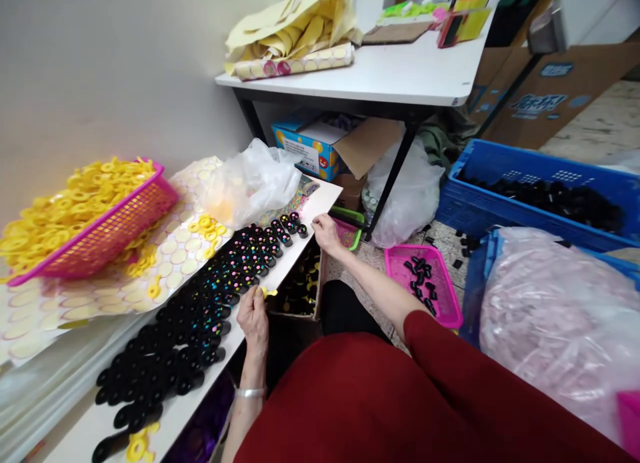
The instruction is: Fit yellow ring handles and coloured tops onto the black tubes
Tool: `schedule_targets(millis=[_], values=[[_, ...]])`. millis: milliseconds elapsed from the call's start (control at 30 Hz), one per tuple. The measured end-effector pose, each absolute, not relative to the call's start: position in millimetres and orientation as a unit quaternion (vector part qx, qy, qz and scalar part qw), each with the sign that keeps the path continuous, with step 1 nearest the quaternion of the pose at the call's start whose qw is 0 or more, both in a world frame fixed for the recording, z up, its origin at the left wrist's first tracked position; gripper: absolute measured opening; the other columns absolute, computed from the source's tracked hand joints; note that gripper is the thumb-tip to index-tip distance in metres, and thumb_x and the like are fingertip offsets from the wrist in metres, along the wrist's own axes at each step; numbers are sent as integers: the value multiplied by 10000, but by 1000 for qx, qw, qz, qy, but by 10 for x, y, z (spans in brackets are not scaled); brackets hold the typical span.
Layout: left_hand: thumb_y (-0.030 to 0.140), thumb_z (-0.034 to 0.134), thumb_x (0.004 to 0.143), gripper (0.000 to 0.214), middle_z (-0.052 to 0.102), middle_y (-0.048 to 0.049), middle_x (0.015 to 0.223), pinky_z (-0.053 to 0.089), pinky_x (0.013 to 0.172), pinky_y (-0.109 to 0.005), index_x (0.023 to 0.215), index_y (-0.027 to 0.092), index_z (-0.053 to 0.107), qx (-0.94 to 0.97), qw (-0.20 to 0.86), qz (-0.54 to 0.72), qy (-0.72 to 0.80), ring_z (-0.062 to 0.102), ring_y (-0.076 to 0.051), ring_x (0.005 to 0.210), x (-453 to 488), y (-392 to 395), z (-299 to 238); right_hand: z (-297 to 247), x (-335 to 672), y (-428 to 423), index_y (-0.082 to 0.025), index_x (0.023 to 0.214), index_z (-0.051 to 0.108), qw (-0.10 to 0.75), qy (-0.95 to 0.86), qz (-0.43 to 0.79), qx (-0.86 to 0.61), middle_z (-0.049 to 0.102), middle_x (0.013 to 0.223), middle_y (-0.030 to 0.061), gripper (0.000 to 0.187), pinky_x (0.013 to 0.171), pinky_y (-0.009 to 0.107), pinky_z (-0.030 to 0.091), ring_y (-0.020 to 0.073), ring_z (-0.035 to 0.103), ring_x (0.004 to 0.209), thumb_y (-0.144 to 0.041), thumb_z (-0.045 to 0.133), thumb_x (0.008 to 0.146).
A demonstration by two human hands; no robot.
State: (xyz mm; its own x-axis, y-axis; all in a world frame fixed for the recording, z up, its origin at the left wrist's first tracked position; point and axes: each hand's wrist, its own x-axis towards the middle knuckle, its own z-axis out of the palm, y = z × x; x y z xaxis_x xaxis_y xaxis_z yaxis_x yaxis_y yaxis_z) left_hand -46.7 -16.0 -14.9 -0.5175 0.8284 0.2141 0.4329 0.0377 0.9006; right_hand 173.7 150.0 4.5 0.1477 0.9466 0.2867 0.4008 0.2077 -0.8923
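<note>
My left hand is closed, pinching a small yellow plastic piece at the front edge of the white table. Farther up that edge, my right hand has its fingertips pressed together; whatever is between them is too small to make out. Just left of it stands a single black cap-like piece. Many more black round pieces stand in close rows along the table. Those at the far end hold tiny coloured beads; the nearer ones look plain black.
A pink basket heaped with yellow plastic pieces stands on the left. A clear plastic bag lies behind the rows. Below the table edge is a cardboard box of black and yellow pieces. A pink tray and blue crates stand on the floor, right.
</note>
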Motion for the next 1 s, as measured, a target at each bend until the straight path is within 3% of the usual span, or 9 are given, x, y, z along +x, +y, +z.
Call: schedule_targets(millis=[167, 300, 433, 567, 633, 833, 1000], values=[[525, 765, 575, 654, 607, -55, 985, 505, 710, -287, 1110, 176, 627, 494, 189, 504, 682, 584, -163, 814, -477, -149, -218, -9, 1769, 2061, -169, 819, 660, 353, -719, 235, -550, 608, 898, 41, 189, 791, 275, 410, 166, 543, 858, -106, 501, 740], [472, 756, 599, 549, 617, -43, 942, 496, 672, -271, 1046, 172, 651, 490, 184, 499, 690, 574, -148, 776, -435, -155, -197, -70, 1664, 2203, -194, 869, 670, 298, -746, 228, -550, 628, 929, 29, 178, 748, 268, 416, 174, 552, 871, -197, 507, 797], [389, 764, 556, 470, 634, -21, 888, 487, 687, -263, 959, 165, 670, 435, 214, 531, 695, 575, -145, 775, -387, -153, -149, -137, 1712, 2272, -176, 828, 649, 343, -750, 229, -517, 617, 899, 35, 158, 753, 284, 434, 171, 546, 845, -231, 504, 798], [326, 782, 503, 425, 620, 13, 789, 472, 642, -242, 879, 163, 671, 380, 272, 562, 683, 550, -115, 687, -371, -140, -147, -87, 1776, 1919, -157, 790, 606, 515, -661, 203, -507, 576, 815, 42, 198, 791, 318, 449, 158, 532, 822, -250, 440, 845], [301, 791, 474, 414, 610, 24, 749, 471, 641, -240, 844, 160, 670, 361, 291, 575, 674, 547, -111, 672, -358, -134, -152, -58, 1723, 1473, -169, 820, 608, 548, -636, 227, -494, 574, 813, 36, 206, 785, 325, 458, 154, 536, 807, -305, 457, 858], [316, 802, 448, 419, 595, 30, 698, 446, 592, -228, 809, 150, 671, 359, 306, 585, 660, 517, -98, 616, -345, -147, -135, -245, 1173, 217, -198, 890, 657, 368, -670, 568, -304, 539, 752, 2, 230, 502, 239, 427, 80, 482, 528, -399, 568, 821], [403, 785, 526, 368, 579, 33, 655, 393, 527, -215, 773, 159, 665, 432, 281, 569, 641, 472, -84, 562, -376, -198, -99, -250, 1028, 237, -169, 822, 634, 397, -723, 511, -242, 521, 732, 13, 274, 600, 247, 436, 101, 509, 632, -401, 503, 886]])
